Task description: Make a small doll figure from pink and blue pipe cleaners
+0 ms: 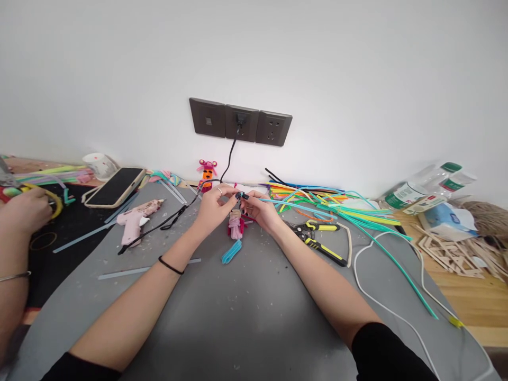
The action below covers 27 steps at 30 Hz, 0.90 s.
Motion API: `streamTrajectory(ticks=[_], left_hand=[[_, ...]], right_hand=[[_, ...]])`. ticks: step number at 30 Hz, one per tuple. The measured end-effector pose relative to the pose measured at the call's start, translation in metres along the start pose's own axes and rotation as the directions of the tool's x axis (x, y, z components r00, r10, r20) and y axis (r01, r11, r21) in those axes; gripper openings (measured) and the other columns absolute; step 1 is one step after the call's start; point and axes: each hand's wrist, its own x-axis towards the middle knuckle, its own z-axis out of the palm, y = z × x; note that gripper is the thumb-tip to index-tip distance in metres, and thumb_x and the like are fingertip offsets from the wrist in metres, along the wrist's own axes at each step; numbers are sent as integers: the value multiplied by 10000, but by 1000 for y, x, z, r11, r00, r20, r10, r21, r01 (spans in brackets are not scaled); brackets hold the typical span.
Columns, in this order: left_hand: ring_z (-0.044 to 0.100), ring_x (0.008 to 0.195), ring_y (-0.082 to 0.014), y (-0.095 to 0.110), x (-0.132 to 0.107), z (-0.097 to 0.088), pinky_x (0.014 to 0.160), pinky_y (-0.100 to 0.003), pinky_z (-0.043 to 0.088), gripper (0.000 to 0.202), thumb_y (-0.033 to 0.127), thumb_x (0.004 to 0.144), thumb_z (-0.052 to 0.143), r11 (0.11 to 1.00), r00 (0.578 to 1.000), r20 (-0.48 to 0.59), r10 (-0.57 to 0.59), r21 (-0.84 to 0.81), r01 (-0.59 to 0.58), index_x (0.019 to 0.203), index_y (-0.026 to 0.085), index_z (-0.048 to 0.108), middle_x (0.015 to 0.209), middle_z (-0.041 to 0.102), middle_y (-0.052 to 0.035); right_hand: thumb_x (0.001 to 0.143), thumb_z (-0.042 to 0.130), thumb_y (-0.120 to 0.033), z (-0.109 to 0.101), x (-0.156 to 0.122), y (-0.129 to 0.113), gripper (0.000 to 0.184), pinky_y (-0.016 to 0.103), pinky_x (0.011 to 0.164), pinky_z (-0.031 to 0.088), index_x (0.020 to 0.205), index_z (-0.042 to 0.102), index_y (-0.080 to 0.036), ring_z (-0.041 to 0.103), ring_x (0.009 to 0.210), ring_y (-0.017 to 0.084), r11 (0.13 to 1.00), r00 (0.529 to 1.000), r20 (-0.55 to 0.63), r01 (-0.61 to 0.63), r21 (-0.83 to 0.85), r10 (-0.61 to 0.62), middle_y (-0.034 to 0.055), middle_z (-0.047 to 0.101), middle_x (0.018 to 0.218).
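Observation:
My left hand (216, 209) and my right hand (260, 208) meet fingertip to fingertip above the grey mat, both closed in a pinch. Between them is the end of a light blue pipe cleaner (299, 205), whose long tail runs off to the right past my right hand. Fingers cover the spot where the end is gripped. Just beneath my hands lies a bundle of pink pipe cleaners (235, 225), and a folded bright blue piece (232, 252) is in front of it. Behind my left hand, a small pink and orange pipe-cleaner figure (207, 173) leans near the wall.
A pink glue gun (133, 226) and a phone (115, 187) are on the left; wire strippers (317, 241) and a pile of pipe cleaners (317, 196) on the right. Farther right are plastic bottles (408, 193) and wooden pieces (448, 251). A co-worker's hand (29, 211) holds yellow-handled scissors.

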Motion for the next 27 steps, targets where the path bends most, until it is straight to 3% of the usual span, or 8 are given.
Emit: streamTrajectory(ticks=[9,16,21,27], left_hand=[[663,756,-155,3,-3,-1,548,-228,508,178,257,875,579,971,994,15,109,211,-110,928,175,727,963,716,-72],[658,736,-139,-1,-6,4,624,-241,540,173,167,871,563,916,984,-3,181,364,-167,955,184,713,973,719,-47],[678,764,-156,-7,-9,7,729,-274,564,175,130,895,555,833,968,26,250,504,-228,972,187,701,977,718,-48],[698,905,-226,-8,-10,9,809,-335,562,194,140,954,512,651,934,144,327,682,-333,995,175,699,989,712,-94]], right_hand=[[620,903,-473,3,-2,0,382,232,579,465,703,666,-186,585,579,105,1000,1000,-4,6,-25,-6,-1,690,673],[683,823,-517,2,-2,4,384,237,537,427,742,617,-198,545,526,101,964,991,-58,101,-248,-119,-23,646,624],[693,727,-474,8,-2,6,307,223,478,368,714,580,-206,484,468,88,920,977,-110,127,-372,-180,-58,564,541],[657,651,-413,10,-2,8,224,218,469,371,687,569,-208,483,464,89,893,966,-165,107,-438,-197,-60,554,521]])
